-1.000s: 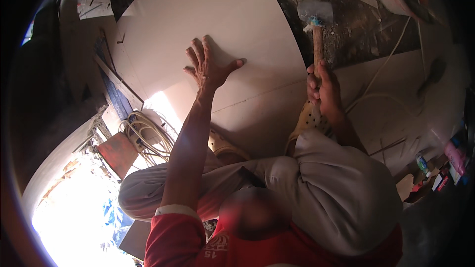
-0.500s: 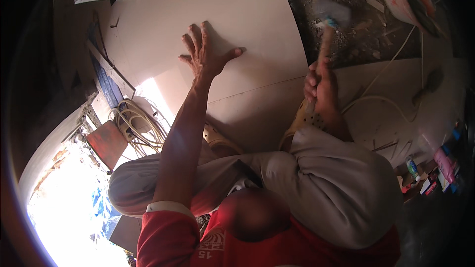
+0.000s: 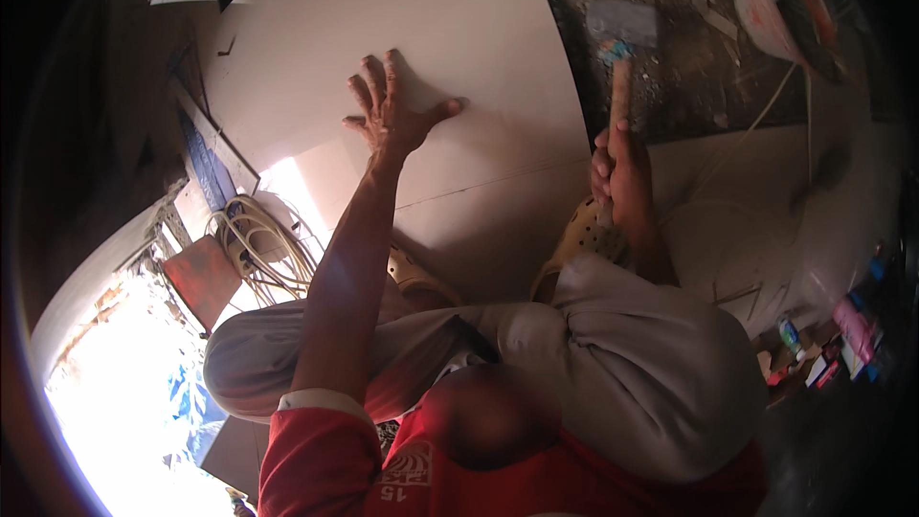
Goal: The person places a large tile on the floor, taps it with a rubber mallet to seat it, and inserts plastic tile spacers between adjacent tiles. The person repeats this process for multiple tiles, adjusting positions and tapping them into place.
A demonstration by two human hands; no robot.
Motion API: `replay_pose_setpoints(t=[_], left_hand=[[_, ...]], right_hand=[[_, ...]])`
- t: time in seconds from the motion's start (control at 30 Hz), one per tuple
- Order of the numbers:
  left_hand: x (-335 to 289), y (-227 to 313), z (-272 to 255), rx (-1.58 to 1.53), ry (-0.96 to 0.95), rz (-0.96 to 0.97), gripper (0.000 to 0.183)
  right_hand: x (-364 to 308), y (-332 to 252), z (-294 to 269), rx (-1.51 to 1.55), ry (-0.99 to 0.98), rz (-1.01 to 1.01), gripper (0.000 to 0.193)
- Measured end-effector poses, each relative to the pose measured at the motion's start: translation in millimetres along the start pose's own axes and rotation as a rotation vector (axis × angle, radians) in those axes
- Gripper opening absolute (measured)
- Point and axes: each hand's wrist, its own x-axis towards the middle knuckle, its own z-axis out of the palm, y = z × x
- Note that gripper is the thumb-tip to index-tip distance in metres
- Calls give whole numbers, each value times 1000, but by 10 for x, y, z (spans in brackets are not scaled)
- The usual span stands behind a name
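Observation:
My left hand (image 3: 391,120) lies flat with fingers spread on a large pale floor tile (image 3: 479,48). To the right, my right hand (image 3: 624,172) is wrapped round the wooden handle of a mallet (image 3: 622,24). Its dark, blocky head is over the rubble just past the tile's right edge, and blue-green material is bound where handle meets head. A thin straight joint line runs across the pale surface between the hands and my feet.
Loose rubble (image 3: 670,77) fills the far right, with a dirty bucket (image 3: 771,14) beyond. Coiled cable (image 3: 263,244) and a reddish board (image 3: 203,280) are at left. My yellow clogs (image 3: 574,235) rest near the joint. A pink bottle (image 3: 854,325) stands among clutter at right.
The mallet head was blurred by motion and now shows sharply, slightly further left. My left hand stays spread on the tile. The whole view has shifted a little.

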Motion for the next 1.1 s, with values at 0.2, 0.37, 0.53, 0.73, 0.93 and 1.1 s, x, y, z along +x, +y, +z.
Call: replay_pose_setpoints(t=[0.2,0.37,0.53,0.73,0.93,1.1], left_hand=[[13,-58,-63,-1,-18,-22,148],[97,-226,-33,-61,-16,-6,158],[113,-295,-54,-107,-49,-32,160],[119,-215,-180,-157,-70,-72,159],[177,-226,-152,-174,-45,-72,157],[180,-234,-126,-173,-51,-87,159]], right_hand=[[-17,306,-120,-1083,81,-799,38],[101,-166,408,-1084,-253,-421,43],[714,-500,1122,-1159,-221,-1052,29],[1446,-556,1757,-1778,-154,-685,25],[1593,-870,2108,-1307,-174,-1339,24],[1724,-551,2233,-1343,-103,-1240,31]])
